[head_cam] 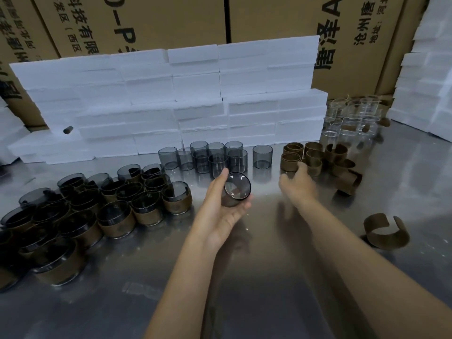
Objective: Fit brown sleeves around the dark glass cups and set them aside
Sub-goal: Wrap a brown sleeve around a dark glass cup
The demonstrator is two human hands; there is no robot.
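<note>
Left hand (221, 211) cradles smoky bare cup (236, 190); right hand (297, 183) grip blurred, unclear.

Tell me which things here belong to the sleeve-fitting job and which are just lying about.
Part of the job:
left hand gripping a bare cup
right hand at the sleeves
bare cups
sleeved cups

Lying about:
foam blocks
clear beakers
cartons
open sleeve lying apart

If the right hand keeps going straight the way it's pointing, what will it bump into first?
Probably the brown sleeves. The right hand reaches toward that cluster, its fingertips at or near the closest one; motion blur hides whether they touch.
</note>
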